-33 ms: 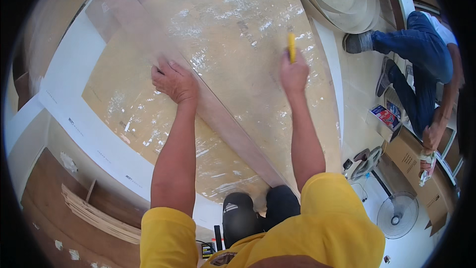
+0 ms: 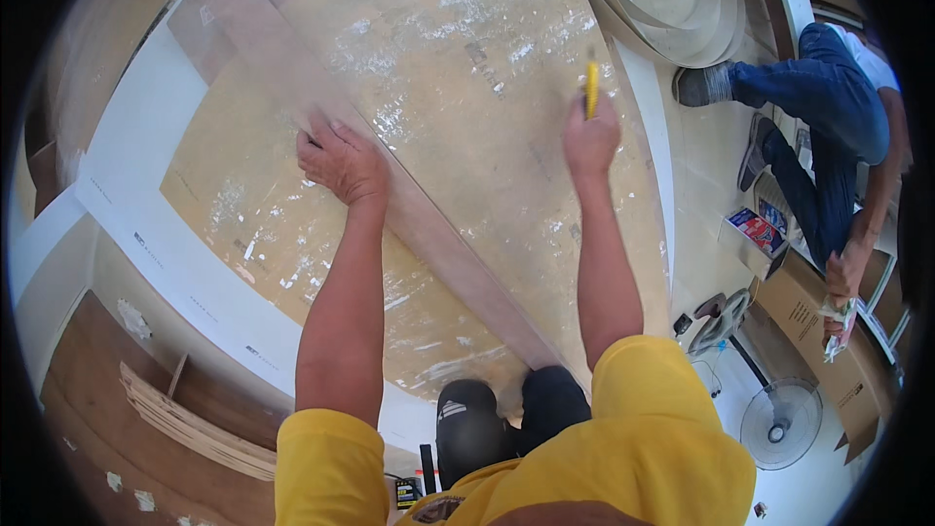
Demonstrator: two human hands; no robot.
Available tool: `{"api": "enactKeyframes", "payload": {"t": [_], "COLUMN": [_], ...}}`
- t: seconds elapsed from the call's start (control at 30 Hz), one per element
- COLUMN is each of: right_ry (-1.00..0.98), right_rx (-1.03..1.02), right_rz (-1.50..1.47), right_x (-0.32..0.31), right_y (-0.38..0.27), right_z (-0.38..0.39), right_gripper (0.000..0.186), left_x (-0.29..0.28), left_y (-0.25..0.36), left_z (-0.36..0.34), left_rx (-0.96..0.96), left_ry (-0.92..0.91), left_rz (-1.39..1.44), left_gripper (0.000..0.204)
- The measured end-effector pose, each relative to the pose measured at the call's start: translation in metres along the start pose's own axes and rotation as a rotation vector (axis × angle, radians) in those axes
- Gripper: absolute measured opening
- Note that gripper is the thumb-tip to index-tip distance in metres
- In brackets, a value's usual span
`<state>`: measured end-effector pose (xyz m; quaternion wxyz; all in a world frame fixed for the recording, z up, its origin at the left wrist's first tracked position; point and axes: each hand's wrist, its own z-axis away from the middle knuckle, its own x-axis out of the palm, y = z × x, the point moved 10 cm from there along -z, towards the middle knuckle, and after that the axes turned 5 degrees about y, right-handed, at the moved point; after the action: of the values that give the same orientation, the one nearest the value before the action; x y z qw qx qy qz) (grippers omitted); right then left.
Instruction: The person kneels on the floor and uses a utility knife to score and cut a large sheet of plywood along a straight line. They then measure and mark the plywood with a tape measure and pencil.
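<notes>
A long, straight, greyish-brown board (image 2: 458, 278) lies slantwise across a large worn tan panel (image 2: 506, 205) speckled with white flakes. My left hand (image 2: 346, 164) bears down on the board around its middle, its fingers curled at the left edge. Over the right part of the panel, my right hand (image 2: 591, 141) is closed around a yellow utility knife (image 2: 591, 88). The knife points away from me, apart from the board. Its tip is blurred.
White sheet material (image 2: 185, 263) lies under the panel's left side. Coiled pale strips (image 2: 672, 0) stand at the far right. Another person (image 2: 828, 97) sits on the right, a whitish item in hand. Nearer are a cardboard box (image 2: 808, 321) and a fan (image 2: 779, 424).
My right hand has shifted slightly to the right with the knife, which has risen a little. My left hand and the board stay put. The other person's hands have moved a little.
</notes>
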<state>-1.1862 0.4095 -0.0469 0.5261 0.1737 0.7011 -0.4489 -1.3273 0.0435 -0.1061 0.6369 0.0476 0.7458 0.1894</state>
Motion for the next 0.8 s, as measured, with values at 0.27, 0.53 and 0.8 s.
{"api": "enactKeyframes", "payload": {"t": [0.27,0.53,0.8], "right_ry": [0.041,-0.364,-0.11], "right_rx": [-0.121,-0.242,-0.045], "right_rz": [0.27,0.124,-0.046], "right_x": [0.061,-0.087,-0.147], "right_y": [0.06,-0.025,-0.005], "right_z": [-0.102,-0.095,-0.102], "right_gripper": [0.032,0.028,0.03], "left_x": [0.002,-0.003,-0.007], "left_y": [0.005,0.009,0.009], "left_z": [-0.005,-0.003,-0.004], "left_rx": [0.037,0.015,0.086], "left_ry": [0.02,-0.012,0.069], "left_rz": [-0.013,0.052,0.027], "left_gripper": [0.05,0.049,0.047]}}
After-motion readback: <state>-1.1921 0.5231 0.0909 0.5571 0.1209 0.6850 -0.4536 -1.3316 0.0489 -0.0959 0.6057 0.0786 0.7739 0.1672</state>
